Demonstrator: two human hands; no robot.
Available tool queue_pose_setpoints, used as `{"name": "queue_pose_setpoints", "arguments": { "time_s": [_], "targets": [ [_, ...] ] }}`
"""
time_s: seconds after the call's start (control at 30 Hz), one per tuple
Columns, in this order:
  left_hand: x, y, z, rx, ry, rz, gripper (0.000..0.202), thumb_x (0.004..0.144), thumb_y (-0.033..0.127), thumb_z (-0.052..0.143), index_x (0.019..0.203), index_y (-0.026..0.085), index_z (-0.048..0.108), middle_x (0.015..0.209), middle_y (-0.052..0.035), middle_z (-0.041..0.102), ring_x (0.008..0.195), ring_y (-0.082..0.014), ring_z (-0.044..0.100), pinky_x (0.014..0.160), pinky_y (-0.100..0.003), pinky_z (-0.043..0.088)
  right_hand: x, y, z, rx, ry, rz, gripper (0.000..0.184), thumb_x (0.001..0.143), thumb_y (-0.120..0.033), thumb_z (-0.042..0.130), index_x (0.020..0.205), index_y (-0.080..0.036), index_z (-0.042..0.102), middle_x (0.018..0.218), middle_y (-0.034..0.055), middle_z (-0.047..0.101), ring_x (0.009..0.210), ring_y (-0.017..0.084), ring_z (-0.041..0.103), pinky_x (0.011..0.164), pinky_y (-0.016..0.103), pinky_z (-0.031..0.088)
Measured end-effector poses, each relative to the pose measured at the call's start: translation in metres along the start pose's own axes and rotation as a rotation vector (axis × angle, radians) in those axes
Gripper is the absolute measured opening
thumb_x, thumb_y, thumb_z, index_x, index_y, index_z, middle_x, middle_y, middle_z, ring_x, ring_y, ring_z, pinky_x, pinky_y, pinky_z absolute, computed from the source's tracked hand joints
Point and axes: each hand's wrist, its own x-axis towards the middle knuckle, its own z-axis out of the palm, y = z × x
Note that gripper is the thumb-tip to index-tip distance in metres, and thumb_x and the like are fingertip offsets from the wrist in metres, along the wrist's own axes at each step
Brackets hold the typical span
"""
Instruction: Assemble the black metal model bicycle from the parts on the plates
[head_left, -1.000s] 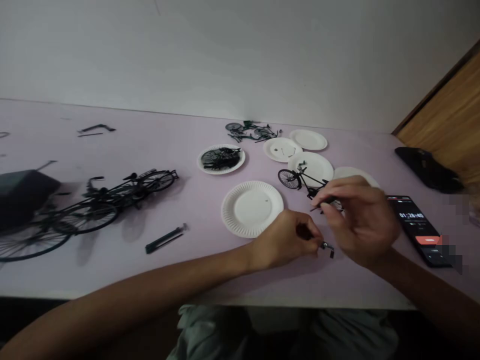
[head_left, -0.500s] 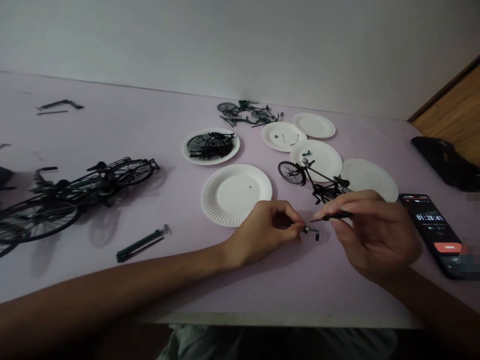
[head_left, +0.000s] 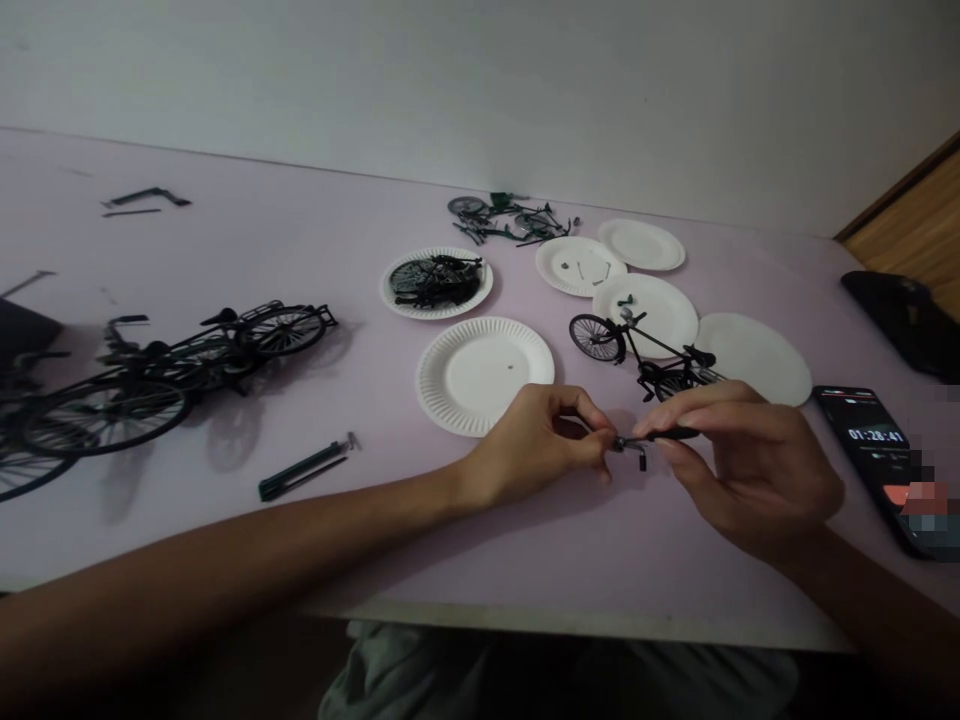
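My left hand (head_left: 536,440) pinches a small metal bicycle part (head_left: 630,446) between thumb and fingertips, with a short dark piece hanging below it. My right hand (head_left: 754,465) holds a slim black screwdriver (head_left: 675,434) between thumb and fingers, and its tip meets the part. Just beyond my right hand, a black model bicycle (head_left: 637,352) stands over a white paper plate (head_left: 660,300). Its front end appears to be missing from view behind my fingers.
Several paper plates lie around, one (head_left: 450,400) nearest my left hand, another (head_left: 397,295) heaped with black parts. Larger model bicycles (head_left: 180,365) lie at left, with a dark green tool (head_left: 304,472) near them. A phone (head_left: 870,440) shows a running timer at right, beyond it a black pouch (head_left: 907,320).
My hands have come closer together, and the screwdriver tip has moved onto the small part. The whole view has shifted slightly as my head moved.
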Motion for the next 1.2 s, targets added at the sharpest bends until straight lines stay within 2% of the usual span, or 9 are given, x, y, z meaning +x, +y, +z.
{"name": "queue_pose_setpoints", "arguments": {
  "time_s": [0.13,0.3,0.57,0.77,0.9,0.97,1.1,1.2],
  "targets": [
    [-0.001,-0.003,0.001,0.004,-0.033,-0.004,0.007,0.078,0.016,0.067,0.076,0.012,0.062,0.06,-0.0006,0.066,0.049,-0.0097,0.059,0.041,-0.017,0.048,0.001,-0.001,0.003,0.013,-0.017,0.012,0.052,0.074,0.008,0.066,0.113,-0.025,0.06,0.095,0.0036,0.068,0.085,0.022,0.07,0.07,0.041,0.064],
    [0.0,-0.005,-0.001,0.014,-0.026,0.009,0.005,0.078,0.013,0.065,0.076,0.01,0.062,0.059,-0.0009,0.066,0.045,-0.0076,0.055,0.042,-0.017,0.049,0.002,-0.004,0.006,0.033,0.011,0.005,0.051,0.075,0.008,0.065,0.113,-0.026,0.058,0.094,0.0027,0.067,0.084,0.02,0.069,0.068,0.039,0.065],
    [0.0,-0.007,-0.002,0.003,-0.025,0.028,0.002,0.075,0.008,0.063,0.076,0.01,0.063,0.056,0.001,0.063,0.045,-0.0077,0.054,0.039,-0.016,0.047,0.0,-0.004,0.007,0.0,-0.022,-0.016,0.05,0.074,0.008,0.067,0.111,-0.025,0.058,0.093,0.0027,0.067,0.084,0.021,0.07,0.069,0.04,0.064],
    [0.0,-0.003,-0.001,-0.001,-0.025,0.014,0.002,0.075,0.009,0.064,0.076,0.01,0.063,0.055,0.0013,0.062,0.043,-0.0068,0.053,0.037,-0.015,0.047,-0.001,-0.004,0.006,-0.017,-0.004,0.001,0.048,0.075,0.006,0.067,0.109,-0.025,0.058,0.092,0.0022,0.068,0.083,0.02,0.07,0.069,0.038,0.064],
    [0.0,-0.005,-0.002,0.01,-0.027,0.013,0.002,0.076,0.011,0.065,0.077,0.01,0.064,0.056,0.0013,0.062,0.043,-0.0068,0.053,0.037,-0.015,0.047,0.001,-0.003,0.006,-0.022,-0.019,-0.04,0.05,0.074,0.006,0.068,0.112,-0.025,0.058,0.091,0.0021,0.068,0.081,0.02,0.071,0.068,0.037,0.065],
    [0.0,-0.006,-0.002,0.017,-0.027,0.014,0.002,0.076,0.012,0.065,0.077,0.01,0.063,0.056,0.0015,0.061,0.043,-0.0066,0.053,0.037,-0.015,0.047,0.003,-0.004,0.005,-0.06,-0.025,-0.052,0.046,0.075,0.003,0.07,0.11,-0.025,0.06,0.088,0.0015,0.069,0.078,0.02,0.071,0.067,0.036,0.065],
    [0.0,-0.007,-0.002,0.022,-0.03,0.027,0.004,0.076,0.014,0.066,0.077,0.011,0.063,0.056,0.0019,0.061,0.042,-0.0062,0.052,0.036,-0.015,0.046,0.006,-0.009,0.0,-0.292,-0.122,-0.056,0.025,0.081,-0.008,0.072,0.098,-0.026,0.069,0.081,0.0017,0.07,0.07,0.018,0.071,0.061,0.032,0.063],
    [0.001,-0.006,-0.003,0.014,-0.022,0.03,0.005,0.074,0.012,0.066,0.077,0.011,0.062,0.056,0.0019,0.061,0.044,-0.0067,0.053,0.036,-0.015,0.047,0.005,-0.01,-0.003,-0.308,-0.162,-0.117,0.03,0.084,-0.007,0.068,0.109,-0.024,0.069,0.092,0.0047,0.074,0.077,0.019,0.072,0.066,0.031,0.063]
  ]
}}
